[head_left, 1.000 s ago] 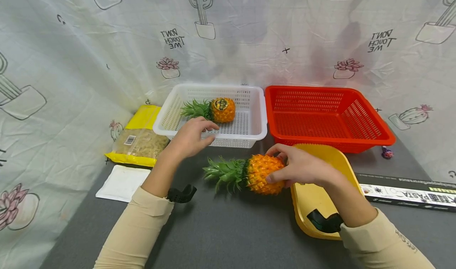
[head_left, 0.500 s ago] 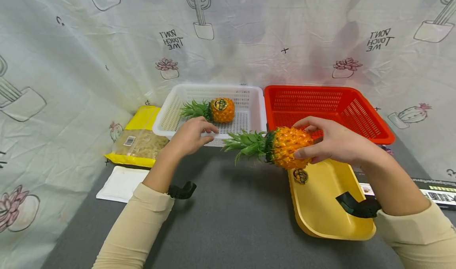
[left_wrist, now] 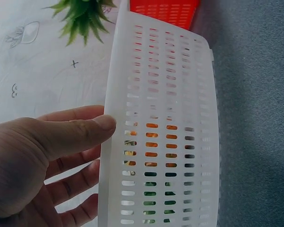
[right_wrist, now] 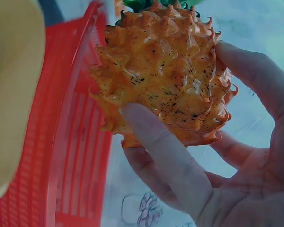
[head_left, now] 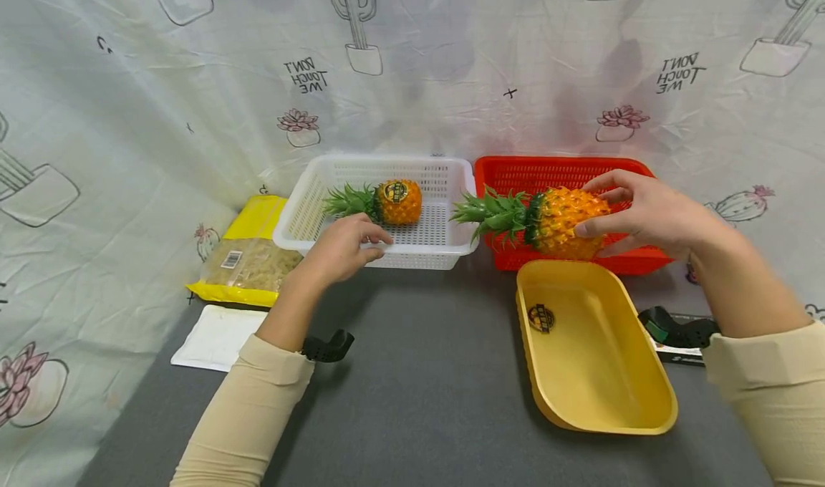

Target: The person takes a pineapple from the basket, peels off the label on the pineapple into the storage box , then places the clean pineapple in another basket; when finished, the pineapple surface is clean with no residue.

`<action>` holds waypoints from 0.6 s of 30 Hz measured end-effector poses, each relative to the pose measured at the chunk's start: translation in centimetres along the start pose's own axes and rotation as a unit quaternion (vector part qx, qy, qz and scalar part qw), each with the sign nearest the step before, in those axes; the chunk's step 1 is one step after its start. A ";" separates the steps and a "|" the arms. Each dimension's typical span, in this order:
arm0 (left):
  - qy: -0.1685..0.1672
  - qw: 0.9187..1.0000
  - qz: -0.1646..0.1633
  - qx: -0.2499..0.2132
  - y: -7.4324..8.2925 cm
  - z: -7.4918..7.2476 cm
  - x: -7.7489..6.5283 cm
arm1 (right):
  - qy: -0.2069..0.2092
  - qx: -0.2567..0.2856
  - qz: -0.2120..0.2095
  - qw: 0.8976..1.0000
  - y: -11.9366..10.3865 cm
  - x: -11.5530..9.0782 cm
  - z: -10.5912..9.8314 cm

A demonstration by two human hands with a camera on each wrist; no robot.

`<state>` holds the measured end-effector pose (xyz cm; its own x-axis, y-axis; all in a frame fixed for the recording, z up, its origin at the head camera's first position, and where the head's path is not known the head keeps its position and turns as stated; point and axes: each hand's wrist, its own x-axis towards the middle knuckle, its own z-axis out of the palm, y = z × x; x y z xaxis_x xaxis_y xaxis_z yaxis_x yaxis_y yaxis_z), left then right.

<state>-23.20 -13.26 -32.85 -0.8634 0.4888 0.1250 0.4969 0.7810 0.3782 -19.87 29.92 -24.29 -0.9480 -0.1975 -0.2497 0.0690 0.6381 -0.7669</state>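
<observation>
Pineapple (head_left: pixel 561 222), held in the air by the right hand (head_left: pixel 651 211), lies on its side above the near rim of the red basket (head_left: pixel 567 172), leafy crown pointing left toward the white basket (head_left: pixel 445 240). Grip: thumb on the near side of the fruit, fingers curled over the far side; the right wrist view shows thumb and fingers wrapped round the orange body of the pineapple (right_wrist: pixel 165 75), with the red basket (right_wrist: pixel 61 156) wall just beside it.

Nearest to the viewer: grey tabletop (head_left: pixel 412 401) and both beige sleeves. Yellow tray (head_left: pixel 599 394) sits near right on the table, below the held fruit; a round dark sticker (head_left: pixel 542 318) lies on its floor. White flat packet (head_left: pixel 219 336) lies near left.

Left hand (head_left: pixel 341 247) grips the near rim of the white basket, thumb on the outer wall and fingers over the edge. Left wrist view confirms: thumb pressed flat on the slotted white basket (left_wrist: pixel 165 123) wall, fingers behind it.

Further back, a second pineapple (head_left: pixel 396 202) lies inside the white basket, crown pointing left, label sticker facing up. Yellow bag of pasta (head_left: pixel 251 261) rests left of the white basket. Red basket stands just right of the white one, sides touching or nearly so. Cactus-print cloth (head_left: pixel 193 79) hangs behind everything.
</observation>
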 end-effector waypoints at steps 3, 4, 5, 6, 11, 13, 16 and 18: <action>-0.002 1.000 -0.006 0.007 0.1 -0.1 0.0 | 0.001 -0.001 0.000 1.000 0.7 0.8 -1.2; -0.003 1.000 -0.006 0.008 0.2 0.0 0.0 | 0.000 0.000 0.001 1.000 1.0 1.1 -1.6; -0.004 1.000 -0.007 0.009 0.3 0.0 0.0 | 0.000 -0.001 0.001 1.000 1.3 1.2 -2.1; -0.004 1.000 -0.007 0.010 0.3 0.0 0.1 | 0.001 -0.004 0.001 1.000 1.5 1.4 -2.6; -0.007 1.000 -0.018 0.006 0.4 0.0 0.2 | 0.007 -0.006 0.011 1.000 2.6 2.5 -4.7; -0.007 1.000 -0.022 0.006 0.3 0.0 0.2 | 0.009 0.003 0.016 1.000 3.0 3.1 -5.3; -0.005 1.000 -0.025 0.005 0.1 -0.1 0.1 | 0.006 0.022 0.021 1.000 3.7 4.1 -6.2; -0.004 1.000 -0.025 0.005 0.0 -0.1 0.0 | 0.000 0.035 0.022 0.999 4.2 4.8 -6.6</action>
<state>-23.23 -13.28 -32.79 -0.8862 0.4526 0.0986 0.4544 0.8081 0.3748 -26.22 36.57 -24.85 -0.9435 -0.1709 -0.2840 0.1319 0.5924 -0.7948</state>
